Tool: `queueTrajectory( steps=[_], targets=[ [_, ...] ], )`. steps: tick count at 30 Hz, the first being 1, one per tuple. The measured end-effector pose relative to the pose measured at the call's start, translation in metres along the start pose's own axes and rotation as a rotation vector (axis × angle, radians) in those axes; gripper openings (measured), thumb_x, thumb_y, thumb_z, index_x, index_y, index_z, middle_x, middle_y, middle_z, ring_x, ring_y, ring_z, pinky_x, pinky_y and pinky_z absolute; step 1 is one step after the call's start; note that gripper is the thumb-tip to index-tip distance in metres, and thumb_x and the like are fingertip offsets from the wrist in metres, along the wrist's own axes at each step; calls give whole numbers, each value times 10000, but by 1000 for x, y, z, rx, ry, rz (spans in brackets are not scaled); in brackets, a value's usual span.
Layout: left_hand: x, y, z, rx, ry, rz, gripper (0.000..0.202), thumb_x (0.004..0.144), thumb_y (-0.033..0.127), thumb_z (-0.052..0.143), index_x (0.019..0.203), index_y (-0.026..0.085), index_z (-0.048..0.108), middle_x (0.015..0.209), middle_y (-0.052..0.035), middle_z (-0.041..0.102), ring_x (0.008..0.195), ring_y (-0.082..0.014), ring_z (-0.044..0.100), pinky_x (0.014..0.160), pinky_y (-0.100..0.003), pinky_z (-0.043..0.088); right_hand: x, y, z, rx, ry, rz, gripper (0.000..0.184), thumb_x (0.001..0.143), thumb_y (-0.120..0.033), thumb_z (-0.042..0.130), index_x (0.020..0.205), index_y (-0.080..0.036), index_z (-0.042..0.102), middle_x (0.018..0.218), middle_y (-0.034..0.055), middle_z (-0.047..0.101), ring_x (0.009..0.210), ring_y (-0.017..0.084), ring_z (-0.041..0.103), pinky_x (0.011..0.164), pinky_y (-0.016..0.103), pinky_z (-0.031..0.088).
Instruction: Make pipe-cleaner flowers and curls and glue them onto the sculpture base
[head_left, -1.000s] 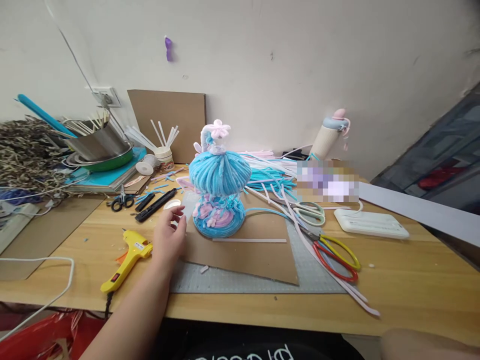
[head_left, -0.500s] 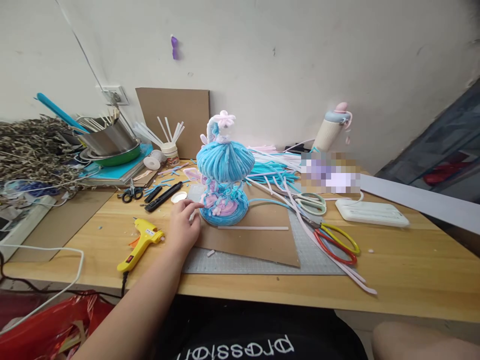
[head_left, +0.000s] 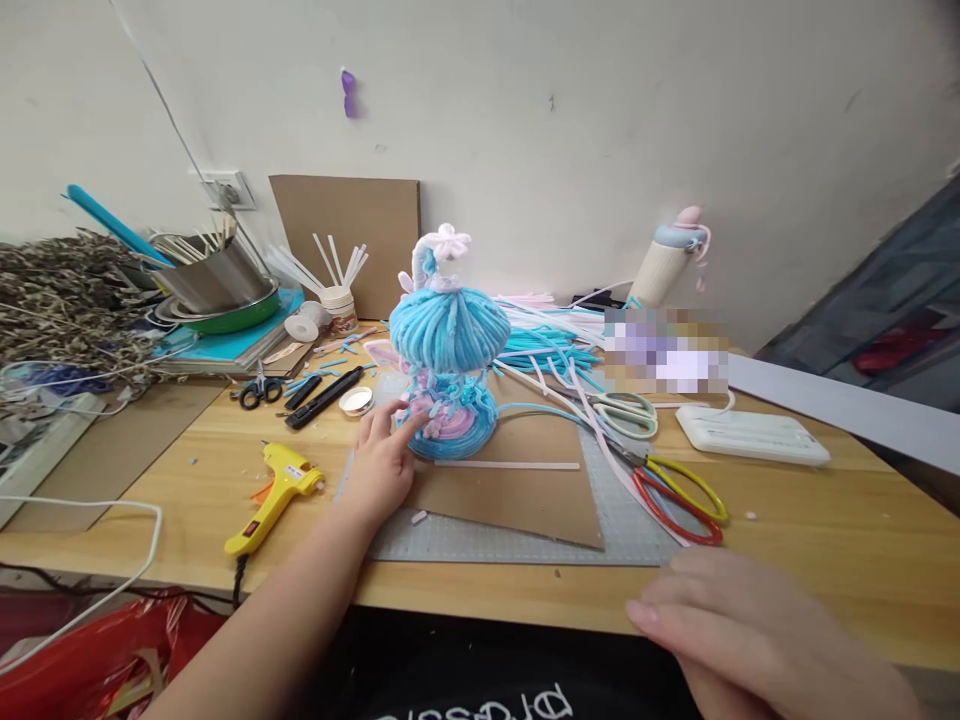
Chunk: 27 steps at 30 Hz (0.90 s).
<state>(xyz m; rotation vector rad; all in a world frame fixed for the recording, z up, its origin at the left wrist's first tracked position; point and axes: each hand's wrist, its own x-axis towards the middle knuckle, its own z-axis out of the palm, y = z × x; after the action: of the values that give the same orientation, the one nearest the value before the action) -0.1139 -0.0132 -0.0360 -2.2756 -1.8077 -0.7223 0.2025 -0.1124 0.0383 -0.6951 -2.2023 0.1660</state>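
Observation:
A fuzzy blue and pink lamp-shaped pipe-cleaner craft (head_left: 448, 328) stands upright on the cardboard sheet (head_left: 517, 500). Low at its left side is my left hand (head_left: 384, 465), fingers apart, the index finger stretched out to the pink part of its round base. That hand appears to touch the base without gripping it. My right hand (head_left: 765, 630) hovers over the table's front edge at the lower right, fingers loosely extended and partly hidden; nothing shows in it. A thin pale strip (head_left: 506, 465) lies on the cardboard before the craft.
At the left are a yellow glue gun (head_left: 279, 490), a black utility knife (head_left: 326, 397) and small black scissors (head_left: 259, 388). Red-and-yellow-handled scissors (head_left: 679, 500) and pale green scissors (head_left: 626, 413) lie right. Blue pipe cleaners (head_left: 551, 350) spread behind; a white power strip (head_left: 752, 434) sits farther right.
My right hand has come into view at the lower right. My left index finger has moved farther right over the pink base. The camera view has shifted slightly.

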Motion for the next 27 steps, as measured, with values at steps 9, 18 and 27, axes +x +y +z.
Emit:
queueTrajectory(
  steps=[9, 18, 27],
  targets=[
    [1, 15, 7, 150, -128, 103, 691, 723, -25, 414, 1233, 423, 542, 1338, -54, 417, 1229, -299, 359, 967, -487, 350, 1, 25, 16, 60, -24, -25, 369, 797, -31, 421, 1102, -169, 575, 800, 66, 693, 725, 169, 644, 653, 284, 507],
    [3, 10, 10, 156, -127, 124, 677, 733, -21, 420, 1204, 443, 563, 1295, -74, 459, 1175, -302, 416, 902, -487, 379, 33, 60, -10, -138, -260, -2, 290, 859, -114, 422, 1069, -186, 608, 848, 57, 707, 727, 178, 659, 629, 292, 503],
    [2, 8, 0, 35, -44, 128, 545, 769, 15, 437, 1119, 378, 640, 1129, -76, 557, 1031, -278, 480, 798, -415, 406, 42, 91, -16, -188, -387, 169, 258, 906, -175, 414, 1094, -228, 583, 971, 60, 682, 837, 188, 645, 704, 314, 507]
  ],
)
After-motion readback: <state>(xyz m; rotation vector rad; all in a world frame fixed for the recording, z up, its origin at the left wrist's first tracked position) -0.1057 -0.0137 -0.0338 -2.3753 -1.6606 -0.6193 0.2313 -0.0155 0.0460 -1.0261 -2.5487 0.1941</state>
